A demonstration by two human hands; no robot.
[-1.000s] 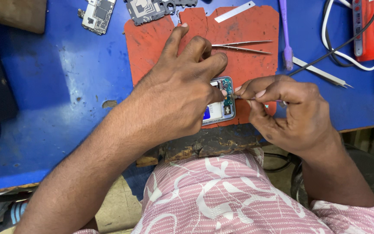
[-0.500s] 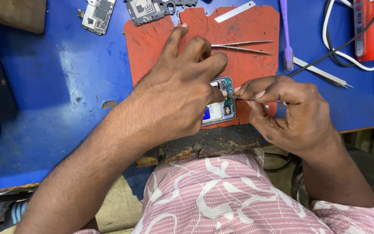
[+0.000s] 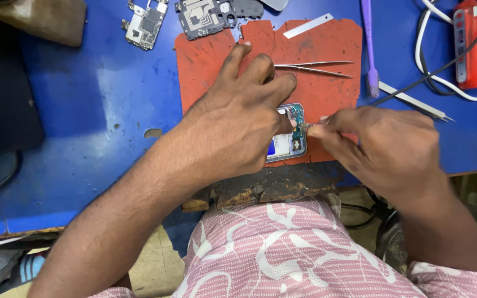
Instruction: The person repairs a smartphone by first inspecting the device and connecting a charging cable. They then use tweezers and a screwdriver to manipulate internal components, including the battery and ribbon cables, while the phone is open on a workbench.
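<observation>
Here, left hand [image 3: 238, 127] hiding opened phone [image 3: 291, 135], fingers pressed on it, right hand [image 3: 382, 146] pinched, maybe w/ tool, tweezers [image 3: 313, 67] beyond

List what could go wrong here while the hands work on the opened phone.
1. The right hand pinches at the exposed green board of the opened phone; a slip might scratch it.
2. The left hand covers most of the phone, hiding parts beneath.
3. The phone sits near the red mat's front edge, so a loosened piece may drop off the bench.
</observation>
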